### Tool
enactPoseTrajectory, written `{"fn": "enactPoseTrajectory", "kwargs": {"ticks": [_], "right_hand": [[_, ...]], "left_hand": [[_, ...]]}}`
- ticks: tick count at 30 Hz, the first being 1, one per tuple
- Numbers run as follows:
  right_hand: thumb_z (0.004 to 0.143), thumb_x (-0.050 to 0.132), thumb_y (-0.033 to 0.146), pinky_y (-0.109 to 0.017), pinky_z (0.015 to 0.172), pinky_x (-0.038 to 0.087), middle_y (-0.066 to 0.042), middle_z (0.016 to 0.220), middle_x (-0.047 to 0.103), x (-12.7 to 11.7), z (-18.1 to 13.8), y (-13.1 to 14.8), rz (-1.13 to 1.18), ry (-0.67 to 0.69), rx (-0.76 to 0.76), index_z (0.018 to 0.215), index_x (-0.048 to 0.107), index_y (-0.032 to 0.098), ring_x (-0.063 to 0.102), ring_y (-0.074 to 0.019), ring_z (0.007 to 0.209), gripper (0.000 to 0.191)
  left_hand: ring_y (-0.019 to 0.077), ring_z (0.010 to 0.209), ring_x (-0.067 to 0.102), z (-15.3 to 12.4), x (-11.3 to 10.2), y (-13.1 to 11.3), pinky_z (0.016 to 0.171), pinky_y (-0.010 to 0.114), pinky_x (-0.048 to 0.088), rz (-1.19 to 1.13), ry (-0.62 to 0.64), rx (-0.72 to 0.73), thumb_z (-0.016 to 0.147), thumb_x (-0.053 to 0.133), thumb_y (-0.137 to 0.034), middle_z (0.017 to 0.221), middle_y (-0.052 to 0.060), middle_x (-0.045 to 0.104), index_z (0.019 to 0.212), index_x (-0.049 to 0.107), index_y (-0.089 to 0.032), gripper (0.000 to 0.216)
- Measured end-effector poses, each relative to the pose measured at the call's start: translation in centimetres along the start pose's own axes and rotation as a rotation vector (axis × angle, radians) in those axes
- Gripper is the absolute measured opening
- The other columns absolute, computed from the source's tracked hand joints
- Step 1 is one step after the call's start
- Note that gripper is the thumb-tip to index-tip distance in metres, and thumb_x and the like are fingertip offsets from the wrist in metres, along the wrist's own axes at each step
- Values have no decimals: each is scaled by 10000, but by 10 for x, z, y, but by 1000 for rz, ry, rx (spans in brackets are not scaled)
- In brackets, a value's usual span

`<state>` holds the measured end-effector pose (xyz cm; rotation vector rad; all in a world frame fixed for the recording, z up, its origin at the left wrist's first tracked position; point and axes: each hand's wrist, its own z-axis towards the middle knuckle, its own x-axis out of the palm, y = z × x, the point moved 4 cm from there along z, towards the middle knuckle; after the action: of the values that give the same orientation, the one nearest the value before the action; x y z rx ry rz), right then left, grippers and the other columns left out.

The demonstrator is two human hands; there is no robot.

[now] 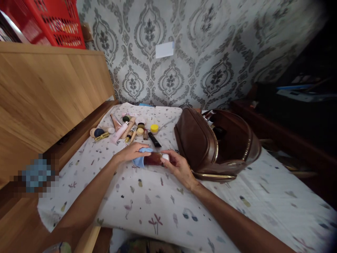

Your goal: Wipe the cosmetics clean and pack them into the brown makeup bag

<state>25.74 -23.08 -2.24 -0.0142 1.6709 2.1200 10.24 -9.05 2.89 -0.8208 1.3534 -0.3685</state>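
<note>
Between my two hands lies a reddish-brown bottle [153,159] with a white cap [165,157]. My right hand [181,168] is closed on the capped end. A light blue cloth [139,160] wraps the other end, pinched there by my left hand [131,151]. Just beyond are several cosmetics: a black tube [154,140], a yellow-lidded jar [154,128] and a pale pink tube [120,133]. Right of my right hand stands a brown leather bag [196,140], unzipped, with dark items inside.
A white printed cloth [147,207] covers the surface. On the left rises a wooden cabinet [52,95] with a red plastic basket [63,24] on top. Patterned wallpaper [168,77] forms the back, and dark furniture [297,140] stands at the right.
</note>
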Motion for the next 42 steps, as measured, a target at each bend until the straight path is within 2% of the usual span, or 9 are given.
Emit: {"fn": "enactPoseTrajectory", "kwargs": {"ticks": [3,8,11,14,21,26,30,34,42], "right_hand": [[887,627,561,-291,621,524,-20,794,634,0,-1,2,-11,-5,-7,1124,661,205,589,-173,690,429],[876,627,597,-291,594,511,9,707,574,0,-2,0,-22,-15,26,1089,652,203,583,-167,628,448],[892,597,602,-284,572,499,19,674,554,0,-1,-1,-24,-23,33,1050,649,210,580,-165,611,426],[910,569,591,-281,568,493,8,710,595,0,-1,-1,-25,-13,37,1063,638,208,589,-161,608,419],[925,574,465,-308,736,544,-81,1016,688,-1,-1,3,-25,-22,-32,1256,594,194,651,-210,896,429],[931,562,465,-287,651,517,-79,940,671,-2,-1,5,-34,-66,-34,1087,638,197,638,-207,838,319],[930,551,487,-292,630,512,-54,840,655,-1,-1,5,-47,-68,-15,1003,621,201,618,-192,741,303],[934,525,510,-287,575,473,-26,739,633,-1,-2,5,-101,-70,12,978,605,198,581,-174,621,325],[938,507,556,-267,552,431,32,618,565,-1,-3,9,-112,-37,53,940,568,207,565,-150,544,354]], "left_hand": [[233,1056,645,3,10,-11,924,323,464,12,-52,75,957,563,-496,1138,72,714,1162,680,-192,385],[297,1259,561,3,20,-20,1054,383,422,48,29,79,758,811,-484,1386,104,601,1379,540,-230,724],[289,1188,575,0,15,-15,991,364,447,115,85,44,740,814,-440,1298,85,605,1318,548,-235,669],[271,1031,589,-1,7,-6,848,321,455,228,72,-19,725,803,-437,1103,59,601,1113,594,-214,494],[207,849,565,-1,0,0,705,268,390,139,50,8,782,749,-529,921,18,599,943,602,-197,397],[176,763,558,-3,-9,8,673,264,384,60,8,-22,901,619,-560,782,-5,593,850,640,-180,384],[219,937,634,-3,-9,4,829,298,458,91,-104,44,958,572,-507,1002,49,697,1051,699,-192,353],[256,1138,605,-2,6,-10,993,352,449,285,-242,122,1018,483,-457,1207,93,655,1273,672,-240,384],[267,1045,600,4,43,-16,919,408,507,605,-338,179,1022,431,-523,1163,122,604,1321,606,-202,473]]}}
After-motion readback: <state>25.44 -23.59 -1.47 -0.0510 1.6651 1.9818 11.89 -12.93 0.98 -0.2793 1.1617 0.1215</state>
